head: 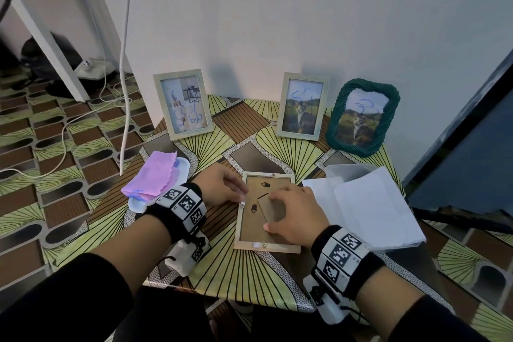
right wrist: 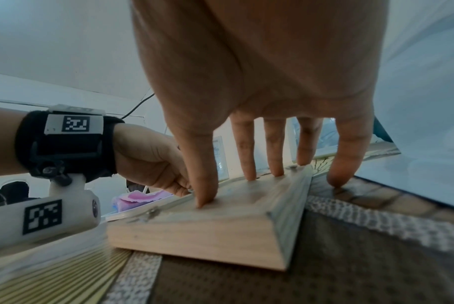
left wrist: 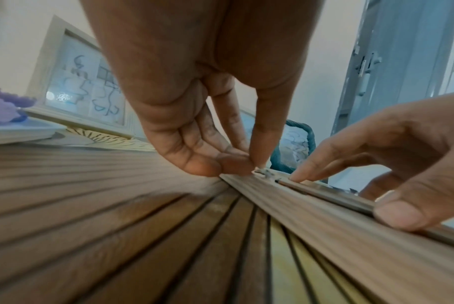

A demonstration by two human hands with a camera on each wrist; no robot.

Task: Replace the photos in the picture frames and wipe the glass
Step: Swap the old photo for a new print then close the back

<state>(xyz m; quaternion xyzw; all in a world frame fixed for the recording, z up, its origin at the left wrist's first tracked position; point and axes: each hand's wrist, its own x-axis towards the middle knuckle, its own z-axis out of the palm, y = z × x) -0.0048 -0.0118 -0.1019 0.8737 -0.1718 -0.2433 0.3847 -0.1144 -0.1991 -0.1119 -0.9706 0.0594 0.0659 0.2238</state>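
A pale wooden picture frame (head: 251, 246) lies face down on the patterned table (head: 249, 280), its brown backing board (head: 249, 226) up. My left hand (head: 241, 194) is at the frame's left edge, thumb and fingertips pinched on a small metal tab (left wrist: 266, 173). My right hand (head: 294, 211) has its fingers (right wrist: 275, 154) spread straight, pressing down on the backing board; its little finger touches the table beside the frame (right wrist: 207, 236). The frame's glass and photo are hidden underneath.
Three frames with blue scribbles on the glass lean on the wall: a pale one (head: 183, 104), another with a cat photo (head: 302, 105), a green woven one (head: 362, 116). A pink cloth (head: 155, 178) lies left. White sheets (head: 374, 203) and a clear box (head: 341, 172) lie right.
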